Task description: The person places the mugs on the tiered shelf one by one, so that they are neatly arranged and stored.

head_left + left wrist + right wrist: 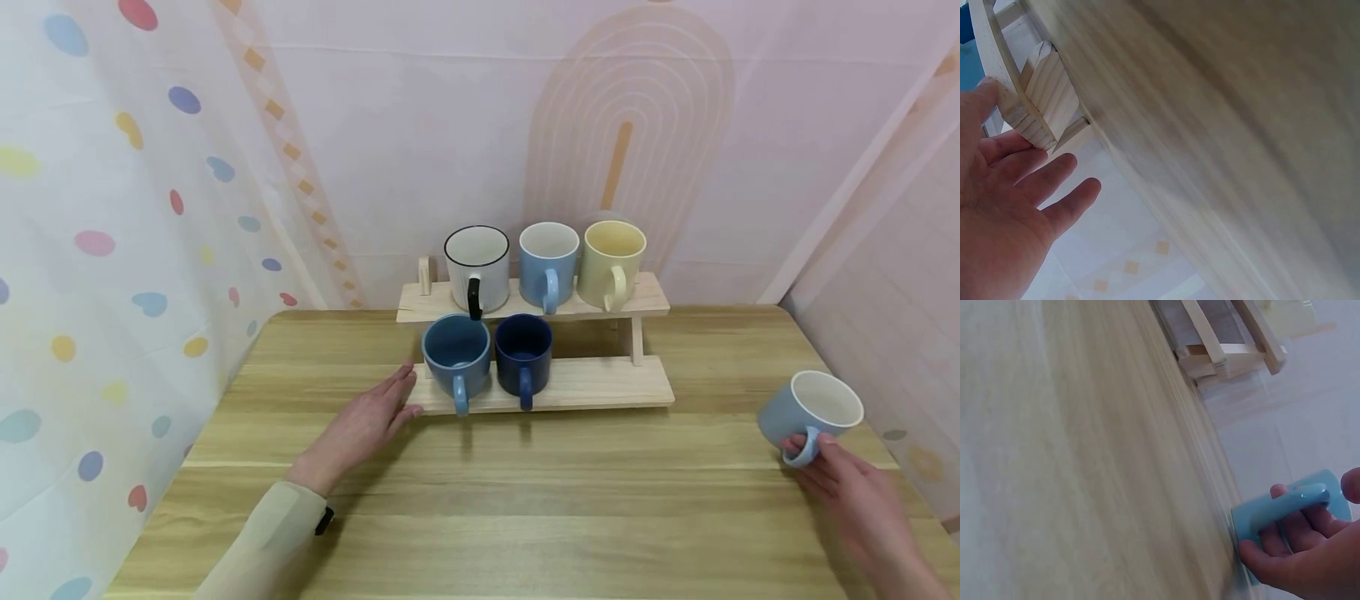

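Observation:
At the right side of the table, my right hand (pixel 855 492) grips a light blue mug (pixel 776 417) with a white inside by its handle. The right wrist view shows fingers through the handle (pixel 1291 503) and the mug's base close to the tabletop. My left hand (pixel 360 433) holds the left end of a two-tier wooden rack (pixel 607 383), thumb and a finger at the board's corner (pixel 1029 128), the other fingers spread. On the lower tier stand a medium-blue mug (pixel 450 358) and a navy mug (pixel 517 354), side by side.
The upper tier bears a white mug (pixel 480 279) with black rim and handle, another light blue mug (pixel 538 279) and a pale yellow mug (pixel 600 275). The rack stands near the back of the wooden table (pixel 525 517). Patterned curtains (pixel 420 125) line the back and sides.

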`<state>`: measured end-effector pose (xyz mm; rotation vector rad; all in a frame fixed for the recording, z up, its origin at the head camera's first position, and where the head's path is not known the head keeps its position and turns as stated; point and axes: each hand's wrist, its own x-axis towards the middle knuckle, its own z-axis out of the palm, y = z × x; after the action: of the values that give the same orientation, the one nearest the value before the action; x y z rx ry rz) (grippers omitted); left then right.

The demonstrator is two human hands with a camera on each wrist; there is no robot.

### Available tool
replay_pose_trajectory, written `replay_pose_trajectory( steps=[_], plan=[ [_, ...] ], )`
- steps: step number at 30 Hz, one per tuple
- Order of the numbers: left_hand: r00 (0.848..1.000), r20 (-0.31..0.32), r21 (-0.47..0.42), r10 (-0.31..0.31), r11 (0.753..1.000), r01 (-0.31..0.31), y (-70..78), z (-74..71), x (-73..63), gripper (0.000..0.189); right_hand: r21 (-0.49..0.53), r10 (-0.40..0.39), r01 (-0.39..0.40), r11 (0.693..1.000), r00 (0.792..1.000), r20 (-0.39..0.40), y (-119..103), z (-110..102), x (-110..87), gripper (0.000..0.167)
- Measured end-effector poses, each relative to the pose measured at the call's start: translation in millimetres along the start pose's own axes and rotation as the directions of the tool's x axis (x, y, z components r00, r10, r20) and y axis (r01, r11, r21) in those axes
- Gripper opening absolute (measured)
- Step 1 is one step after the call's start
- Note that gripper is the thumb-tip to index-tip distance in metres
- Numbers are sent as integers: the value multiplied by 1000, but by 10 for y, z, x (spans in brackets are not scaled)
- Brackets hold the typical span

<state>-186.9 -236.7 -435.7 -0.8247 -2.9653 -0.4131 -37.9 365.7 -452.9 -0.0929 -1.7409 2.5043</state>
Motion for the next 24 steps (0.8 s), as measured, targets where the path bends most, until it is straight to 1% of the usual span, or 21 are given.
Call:
replay_pose_trajectory(
  steps=[5,8,15,19,24],
  plan=[
    [1000,3,-2,-4,1000,4,12,-12,-1,66,-75,42,-46,996,998,-45,1,49,18,38],
    [1000,2,-1,-4,1000,4,16,-15,-1,66,-69,47,-51,996,997,-55,8,78,34,36],
    [1000,-3,-7,-5,1000,5,31,-16,-9,65,-16,10,-11,1000,998,-68,55,108,40,34],
    [1000,0,-4,-7,1000,7,34,-21,-3,65,8,-19,20,1000,995,-101,76,123,27,34],
    [1000,7,-9,-6,1000,6,33,-33,1,65,7,-48,50,999,991,-123,63,181,24,33]
  ],
)
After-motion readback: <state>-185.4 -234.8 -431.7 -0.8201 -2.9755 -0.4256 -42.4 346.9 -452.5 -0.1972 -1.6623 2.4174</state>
